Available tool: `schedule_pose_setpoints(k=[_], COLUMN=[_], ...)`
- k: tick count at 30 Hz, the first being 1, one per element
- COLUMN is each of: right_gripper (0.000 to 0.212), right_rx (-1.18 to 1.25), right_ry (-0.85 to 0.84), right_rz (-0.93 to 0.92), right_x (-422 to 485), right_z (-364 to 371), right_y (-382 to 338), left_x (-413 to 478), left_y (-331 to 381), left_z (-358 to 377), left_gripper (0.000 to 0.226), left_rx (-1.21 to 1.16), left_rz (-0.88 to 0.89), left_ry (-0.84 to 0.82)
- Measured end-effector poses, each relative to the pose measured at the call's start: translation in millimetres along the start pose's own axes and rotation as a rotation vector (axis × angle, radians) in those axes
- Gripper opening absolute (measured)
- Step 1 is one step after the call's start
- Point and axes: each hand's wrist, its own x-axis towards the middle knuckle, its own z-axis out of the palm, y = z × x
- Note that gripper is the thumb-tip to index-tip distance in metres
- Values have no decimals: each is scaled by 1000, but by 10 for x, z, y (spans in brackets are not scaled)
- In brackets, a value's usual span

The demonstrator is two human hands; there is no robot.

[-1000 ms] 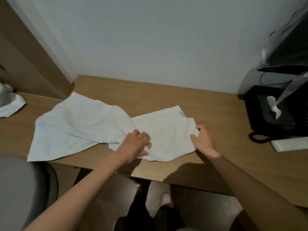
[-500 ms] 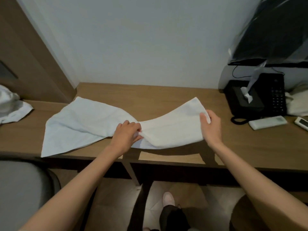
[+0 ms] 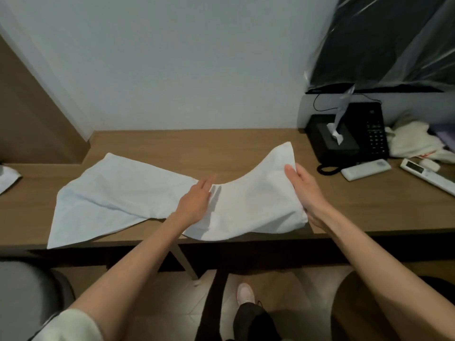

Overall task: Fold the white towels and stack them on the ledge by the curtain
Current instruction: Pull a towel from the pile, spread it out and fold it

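A long white towel lies across the wooden desk. Its right part is lifted off the surface and curves upward. My left hand lies flat on the towel's middle with straight fingers, pressing it down. My right hand holds the raised right edge, thumb on top and fingers behind the cloth. Another white towel shows at the far left edge, mostly cut off.
At the right of the desk stand a black phone and black tissue box, with two white remotes and a crumpled cream cloth. A grey chair sits lower left. My foot is below the desk.
My right hand has lifted the towel's right end higher and drawn it rightward. My left hand went from bunching the middle to lying flat on it. The view shifted right.
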Motion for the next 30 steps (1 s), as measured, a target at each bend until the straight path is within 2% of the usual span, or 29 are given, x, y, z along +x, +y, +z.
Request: schedule_pose_setpoints(k=[4, 6, 8, 10, 12, 17, 21, 23, 24, 26, 28, 30], right_gripper=[18, 19, 16, 15, 19, 17, 25, 27, 33, 53, 65, 63], right_rx=[214, 282, 324, 313, 262, 36, -78, -166, -172, -152, -341, -597], right_ry=[-166, -211, -234, -225, -160, 122, 282, 326, 318, 235, 163, 110], right_rz=[98, 150, 186, 198, 210, 217, 316, 312, 302, 285, 225, 98], right_x=[274, 432, 593, 768, 955, 1524, 2067, 2303, 2393, 2480, 2418, 2253], right_z=[-98, -135, -161, -200, -245, -373, -441, -449, -448, -409, -339, -262], right_y=[-172, -182, -168, -141, -131, 56, 264, 321, 347, 422, 525, 672], left_x=[516, 723, 872, 992, 1122, 1601, 2108, 2341, 2425, 2501, 2427, 2253], left_y=[6, -29, -89, -168, -253, -322, -204, -110, -56, 59, 134, 226], left_z=[1, 51, 134, 186, 161, -187, -378, -391, -370, -283, -116, 125], left_gripper=[67, 70, 61, 36, 25, 23, 24, 26, 28, 38, 44, 49], left_rx=[-189, -173, -128, -96, -87, -93, -58, -154, -236, -264, -235, -204], left_rz=[58, 62, 67, -11, -97, -145, -174, -243, -273, -212, -90, 11], left_ry=[-297, -351, -355, -302, -201, 39, 110, 183, 225, 219, 166, 131])
